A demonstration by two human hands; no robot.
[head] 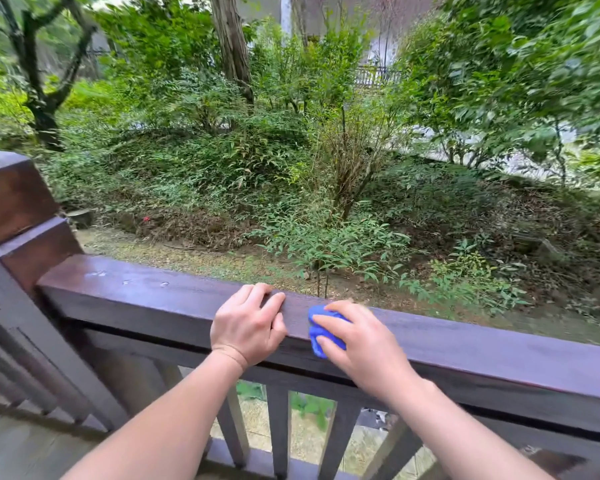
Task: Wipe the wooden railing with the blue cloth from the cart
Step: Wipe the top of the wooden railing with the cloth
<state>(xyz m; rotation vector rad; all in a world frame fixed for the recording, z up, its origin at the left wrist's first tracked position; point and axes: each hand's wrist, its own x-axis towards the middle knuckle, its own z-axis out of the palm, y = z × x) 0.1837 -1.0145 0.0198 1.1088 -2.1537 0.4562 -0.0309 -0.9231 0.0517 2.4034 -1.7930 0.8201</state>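
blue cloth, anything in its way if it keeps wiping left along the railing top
Yes: the left hand rests on the dark brown wooden railing just left of the crumpled blue cloth held under the right hand. Beyond it, only water droplets before the post.

Most of the blue cloth (pixel 315 336) hidden under the right hand (pixel 362 342), wooden railing (pixel 153 299) cut off at the right edge, corner post (pixel 13 202) cropped at the left edge, far building (pixel 326 12) mostly screened by trees, right-side foliage (pixel 551 81) motion-blurred.
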